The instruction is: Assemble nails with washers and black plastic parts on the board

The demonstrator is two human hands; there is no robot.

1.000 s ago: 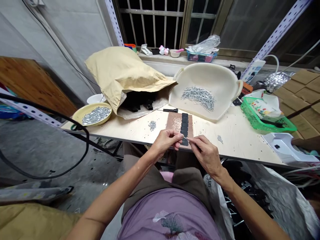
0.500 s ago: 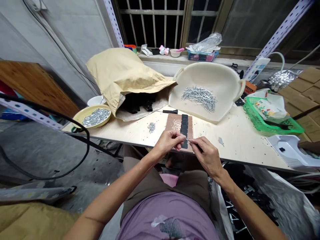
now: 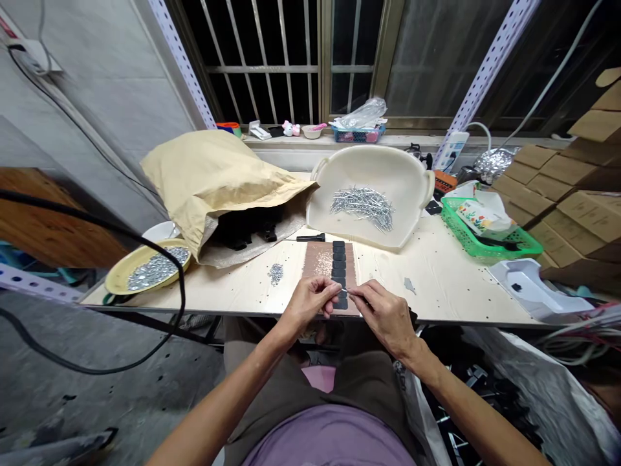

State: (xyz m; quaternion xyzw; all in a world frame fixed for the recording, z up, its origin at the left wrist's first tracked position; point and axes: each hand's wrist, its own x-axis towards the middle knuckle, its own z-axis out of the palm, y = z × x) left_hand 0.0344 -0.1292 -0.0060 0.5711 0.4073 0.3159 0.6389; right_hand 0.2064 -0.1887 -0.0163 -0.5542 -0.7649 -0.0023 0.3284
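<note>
My left hand [image 3: 311, 303] is closed in a pinch, with a tiny pale or silvery piece [image 3: 343, 290] at its fingertips. Close beside it, my right hand [image 3: 387, 318] is also closed. Its thumb and forefinger grip the thin end of a slim piece whose dark part [image 3: 413, 316] shows at the far side of the palm; its kind is unclear. Both hands hover over a row of black rounded tabs [image 3: 338, 265] on a brown board [image 3: 316, 254]. Tiny pale bits [image 3: 324, 263] are scattered on that board. A small heap of metal pieces [image 3: 275, 274] lies to the left.
A cream basin [image 3: 412, 217] holds long metal pins [image 3: 363, 206]. Left of it, an open sack [image 3: 213, 168] contains black parts. A yellow bowl [image 3: 114, 281] of small metal pieces stands at the left edge, a green basket [image 3: 514, 249] at the right. A dark cable [image 3: 182, 285] loops at left.
The camera view has tilted up and turned right, so the table appears lower and farther left. Both hands stay pinched together over the board, with the fingertips slightly shifted.
</note>
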